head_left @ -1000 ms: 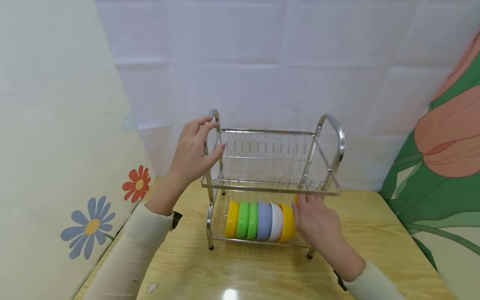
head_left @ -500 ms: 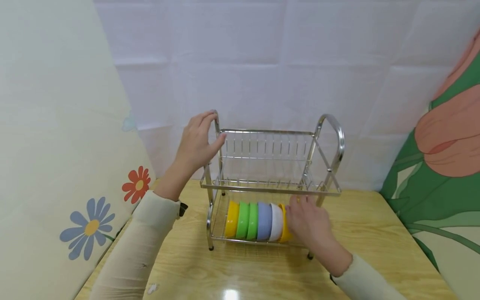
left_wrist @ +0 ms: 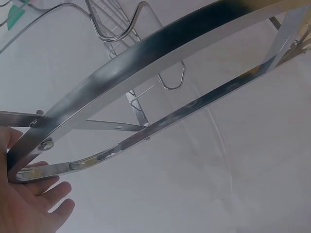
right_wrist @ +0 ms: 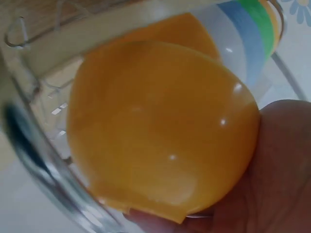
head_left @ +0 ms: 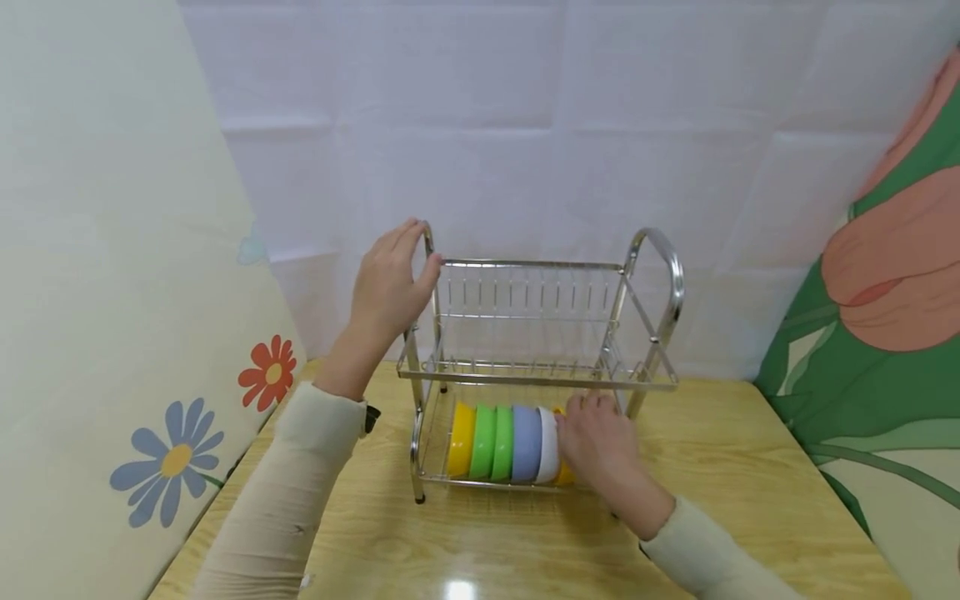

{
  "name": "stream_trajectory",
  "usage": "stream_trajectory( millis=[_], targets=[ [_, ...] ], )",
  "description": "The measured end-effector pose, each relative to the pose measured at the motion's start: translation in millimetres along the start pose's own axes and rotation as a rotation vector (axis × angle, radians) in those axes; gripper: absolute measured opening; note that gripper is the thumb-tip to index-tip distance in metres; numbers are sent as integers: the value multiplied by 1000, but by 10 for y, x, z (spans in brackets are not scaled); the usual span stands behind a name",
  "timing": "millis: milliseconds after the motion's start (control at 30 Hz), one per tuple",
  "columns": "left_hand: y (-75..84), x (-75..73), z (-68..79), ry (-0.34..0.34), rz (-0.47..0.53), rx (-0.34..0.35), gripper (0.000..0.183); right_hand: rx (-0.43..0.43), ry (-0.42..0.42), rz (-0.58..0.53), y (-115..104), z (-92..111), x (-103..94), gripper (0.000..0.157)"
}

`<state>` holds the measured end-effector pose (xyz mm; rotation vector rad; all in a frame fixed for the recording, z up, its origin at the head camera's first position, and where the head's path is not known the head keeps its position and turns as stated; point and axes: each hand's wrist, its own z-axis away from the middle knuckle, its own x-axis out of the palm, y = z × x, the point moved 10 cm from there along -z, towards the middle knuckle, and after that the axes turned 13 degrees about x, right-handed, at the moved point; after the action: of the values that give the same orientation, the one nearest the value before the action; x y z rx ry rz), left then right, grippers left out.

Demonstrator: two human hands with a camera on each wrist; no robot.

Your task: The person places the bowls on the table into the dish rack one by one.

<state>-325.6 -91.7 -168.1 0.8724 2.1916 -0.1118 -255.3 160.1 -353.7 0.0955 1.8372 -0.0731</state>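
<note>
A two-tier chrome dish rack (head_left: 536,382) stands on the table. My left hand (head_left: 390,287) grips its left upright near the top; in the left wrist view the curved metal end lies between thumb and fingers. My right hand (head_left: 600,442) is at the right of the lower tier, holding a yellow bowl (right_wrist: 160,121) by its edge, with the thumb along one side. Left of it, bowls stand on edge in a nested row: a yellow bowl (right_wrist: 189,36), a white bowl (head_left: 547,450), a blue bowl (head_left: 526,446), green bowls (head_left: 483,442) and a yellow bowl (head_left: 461,442).
The wooden table (head_left: 495,542) runs out around the rack. A white cloth (head_left: 480,125) hangs close behind it. Flower-printed panels (head_left: 97,250) stand at the left and right sides.
My right hand has moved left toward the bowl row, bringing the yellow bowl along. My left hand has come from beside the rack's upright to grip it.
</note>
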Motion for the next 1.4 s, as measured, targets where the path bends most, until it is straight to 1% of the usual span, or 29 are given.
stream_trajectory(
  millis=[133, 300, 367, 533, 700, 833, 933, 1067, 1167, 1267, 1333, 1400],
  targets=[
    [22, 14, 3, 0, 4, 1, 53, 9, -20, -9, 81, -29, 140, 41],
    [33, 10, 11, 15, 13, 1, 52, -12, 23, -62, 147, -38, 202, 41],
    [37, 11, 16, 20, 20, 1, 51, -35, 51, -87, 162, -27, 205, 41],
    [33, 8, 38, 29, 39, -4, 51, -76, 63, -119, 170, -8, 297, 47],
    [20, 15, 43, 24, 49, -8, 50, -37, 8, -158, 195, -27, 386, 55],
    [5, 26, 44, 11, 61, -16, 51, 13, -56, -218, 212, -39, 422, 68],
    [-7, 42, 52, -9, 80, -28, 53, 36, -65, -239, 211, -37, 425, 71],
    [-43, 51, 57, -25, 111, -47, 54, 28, -32, -276, 187, -33, 391, 68],
    [-73, 59, 78, -34, 145, -62, 56, 4, -14, -310, 172, -19, 360, 68],
    [-84, 72, 122, -35, 234, -71, 64, -19, 7, -339, 171, 21, 294, 64],
    [-83, 81, 173, -26, 311, -76, 69, -28, 59, -363, 215, 76, 199, 54],
    [-86, 89, 244, -18, 374, -79, 74, -49, 166, -400, 292, 158, 46, 42]
  ],
)
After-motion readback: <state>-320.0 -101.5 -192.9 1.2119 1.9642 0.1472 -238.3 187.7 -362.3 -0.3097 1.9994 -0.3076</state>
